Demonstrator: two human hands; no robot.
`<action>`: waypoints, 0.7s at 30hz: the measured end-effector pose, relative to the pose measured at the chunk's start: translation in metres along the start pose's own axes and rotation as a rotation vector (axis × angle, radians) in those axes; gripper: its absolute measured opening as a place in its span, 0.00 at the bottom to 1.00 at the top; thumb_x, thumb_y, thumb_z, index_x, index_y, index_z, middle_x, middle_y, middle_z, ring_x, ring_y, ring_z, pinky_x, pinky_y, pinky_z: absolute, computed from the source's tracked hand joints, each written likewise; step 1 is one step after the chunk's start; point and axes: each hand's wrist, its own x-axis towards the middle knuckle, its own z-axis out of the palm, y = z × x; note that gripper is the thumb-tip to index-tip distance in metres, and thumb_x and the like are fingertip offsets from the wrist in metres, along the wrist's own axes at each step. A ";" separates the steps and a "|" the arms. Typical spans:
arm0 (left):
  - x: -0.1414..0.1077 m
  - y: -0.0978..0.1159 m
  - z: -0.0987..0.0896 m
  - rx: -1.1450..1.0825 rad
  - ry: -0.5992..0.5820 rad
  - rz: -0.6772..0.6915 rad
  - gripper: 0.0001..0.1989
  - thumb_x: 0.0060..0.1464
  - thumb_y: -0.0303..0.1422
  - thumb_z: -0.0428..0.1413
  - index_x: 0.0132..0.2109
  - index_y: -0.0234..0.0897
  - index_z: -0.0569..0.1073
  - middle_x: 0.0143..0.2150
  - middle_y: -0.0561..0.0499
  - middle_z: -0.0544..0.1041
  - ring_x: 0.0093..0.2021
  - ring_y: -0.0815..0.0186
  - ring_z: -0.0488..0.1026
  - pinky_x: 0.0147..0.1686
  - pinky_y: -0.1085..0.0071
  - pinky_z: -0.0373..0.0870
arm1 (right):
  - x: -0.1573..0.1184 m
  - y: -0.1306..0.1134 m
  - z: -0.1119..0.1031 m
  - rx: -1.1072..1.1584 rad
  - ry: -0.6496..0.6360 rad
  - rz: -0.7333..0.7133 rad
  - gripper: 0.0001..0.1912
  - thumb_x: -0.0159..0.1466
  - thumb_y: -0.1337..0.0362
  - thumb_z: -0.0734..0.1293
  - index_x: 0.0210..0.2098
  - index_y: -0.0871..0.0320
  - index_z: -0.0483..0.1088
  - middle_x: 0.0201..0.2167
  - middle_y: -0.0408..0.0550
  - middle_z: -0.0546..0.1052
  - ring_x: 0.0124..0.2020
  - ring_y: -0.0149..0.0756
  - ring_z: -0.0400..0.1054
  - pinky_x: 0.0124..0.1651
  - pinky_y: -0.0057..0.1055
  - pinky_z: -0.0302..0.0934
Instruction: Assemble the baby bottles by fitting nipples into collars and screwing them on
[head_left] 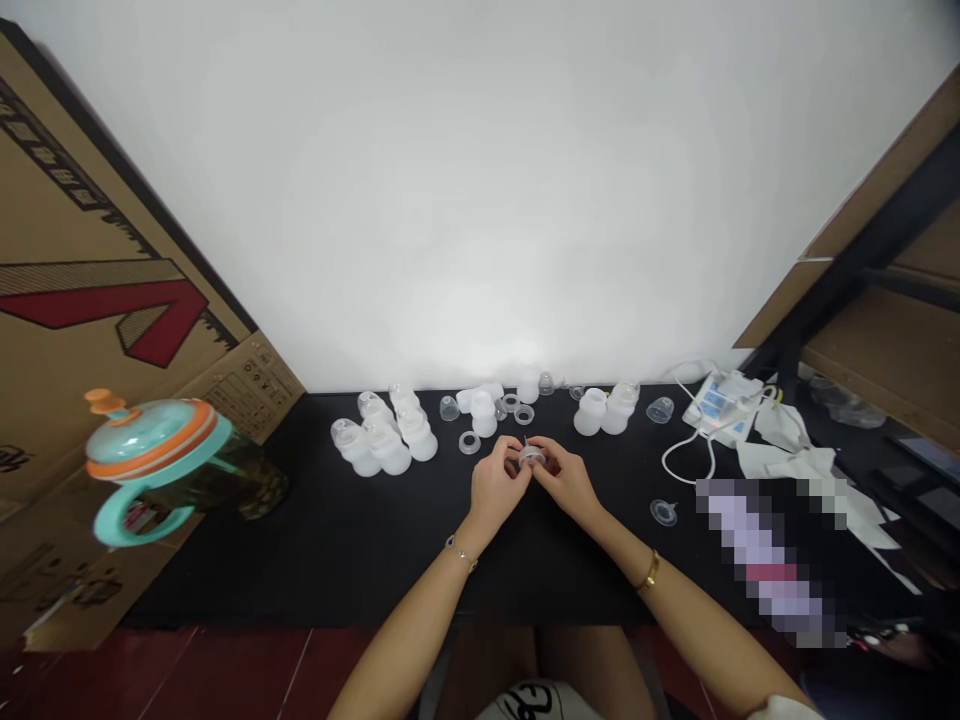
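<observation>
Near the middle of the black table, my left hand (498,487) and my right hand (568,484) meet around a translucent ring with a nipple (532,455). Fingers of both hands pinch its rim from either side, and a thin tip points up from it. Just beyond my hands lie loose rings (469,442) and a white bottle (484,415) standing open. A group of white bottles with clear caps (386,447) stands to the left. Farther right are an open white bottle (590,412) and a capped one (619,408). A loose nipple (664,513) lies right of my right hand.
A large teal-lidded jug (232,475) stands at the left beside cardboard boxes (97,270). On the right are a white power strip with cables (724,405), crumpled white paper (817,470) and a pixelated area. A clear cap (660,409) lies near the back wall.
</observation>
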 end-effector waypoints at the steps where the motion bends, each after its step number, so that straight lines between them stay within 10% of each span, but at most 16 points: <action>1: 0.000 -0.001 0.000 -0.025 -0.005 -0.001 0.08 0.54 0.31 0.57 0.42 0.41 0.69 0.31 0.57 0.79 0.26 0.70 0.73 0.30 0.74 0.64 | 0.000 0.000 0.000 0.008 0.001 -0.001 0.19 0.62 0.59 0.66 0.51 0.57 0.74 0.29 0.44 0.79 0.24 0.33 0.67 0.28 0.28 0.59; 21: -0.001 0.003 -0.002 0.042 -0.009 0.023 0.08 0.62 0.40 0.54 0.42 0.41 0.72 0.30 0.55 0.79 0.26 0.69 0.72 0.30 0.74 0.63 | -0.003 -0.005 -0.002 0.037 -0.027 0.005 0.13 0.68 0.55 0.63 0.46 0.55 0.72 0.23 0.42 0.75 0.22 0.33 0.67 0.25 0.26 0.60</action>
